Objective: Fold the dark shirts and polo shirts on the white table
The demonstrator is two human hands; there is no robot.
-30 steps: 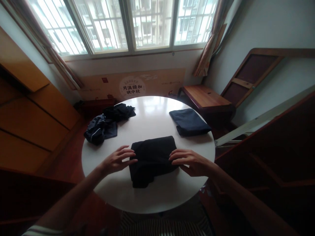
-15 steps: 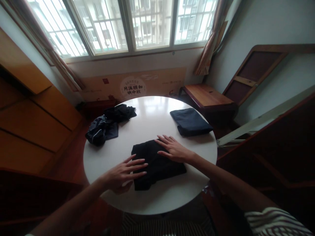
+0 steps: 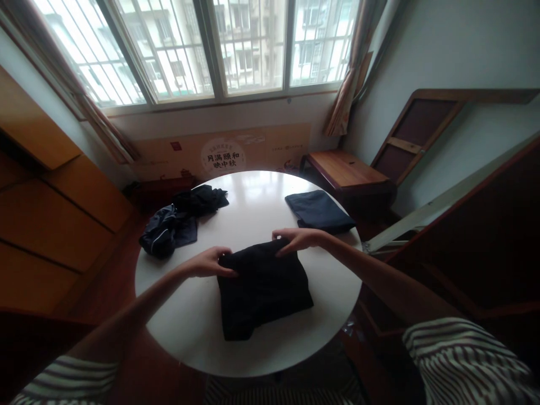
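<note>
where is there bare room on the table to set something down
The widest free patch of white table lies between the crumpled dark clothes and the folded navy cloth, toward the far edge. A narrower strip lies between the black cloth and the near edge. Crowded: between the right hand and the folded navy cloth.

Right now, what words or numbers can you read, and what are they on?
"月满颐和": large upper line, tan board under the window.
"映中秋": lower line, same board.
Too small or blurred: the board's other lines and its red square.
Folded black cloth: none readable.
</note>
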